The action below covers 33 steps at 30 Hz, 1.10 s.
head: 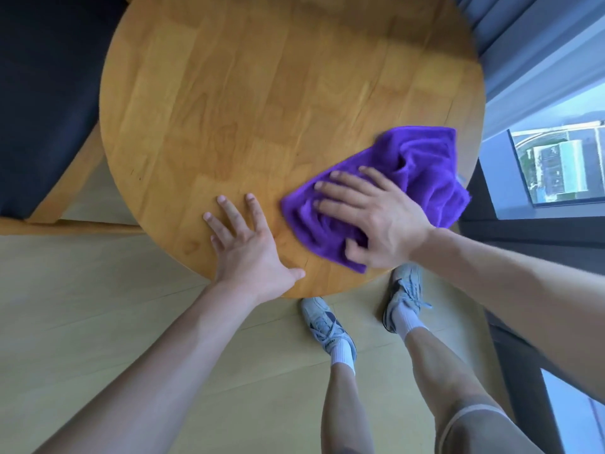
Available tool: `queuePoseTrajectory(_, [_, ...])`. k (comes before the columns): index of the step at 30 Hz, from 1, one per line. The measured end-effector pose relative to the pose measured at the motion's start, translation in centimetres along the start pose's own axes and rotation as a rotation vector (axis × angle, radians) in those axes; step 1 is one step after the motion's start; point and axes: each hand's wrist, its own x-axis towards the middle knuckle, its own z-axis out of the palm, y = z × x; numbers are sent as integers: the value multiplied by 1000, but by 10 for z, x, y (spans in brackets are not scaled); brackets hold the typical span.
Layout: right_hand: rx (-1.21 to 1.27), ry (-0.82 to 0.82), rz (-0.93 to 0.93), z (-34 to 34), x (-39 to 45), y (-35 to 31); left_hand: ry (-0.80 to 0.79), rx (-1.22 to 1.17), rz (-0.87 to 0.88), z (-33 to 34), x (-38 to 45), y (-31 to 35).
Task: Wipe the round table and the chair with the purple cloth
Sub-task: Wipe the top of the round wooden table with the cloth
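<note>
A round wooden table [262,93] fills the upper middle of the head view. The purple cloth [422,165] lies rumpled on its near right part, reaching close to the right rim. My right hand [373,217] presses flat on the cloth with straight, spread fingers. My left hand [245,244] rests flat on the bare wood at the table's near edge, left of the cloth, fingers spread and holding nothing. The chair [45,93] with a dark seat cushion and a light wooden frame stands to the left of the table.
My two feet in grey trainers [327,326] stand on the pale floor just under the near edge of the table. A large window [556,165] and a grey curtain [510,24] run along the right side, close to the table's rim.
</note>
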Motion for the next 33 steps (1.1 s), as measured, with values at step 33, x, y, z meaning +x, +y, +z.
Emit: queuePoseTrajectory(33, [8,1,170,-16,-30,62,114,207,199,-17,-10,24])
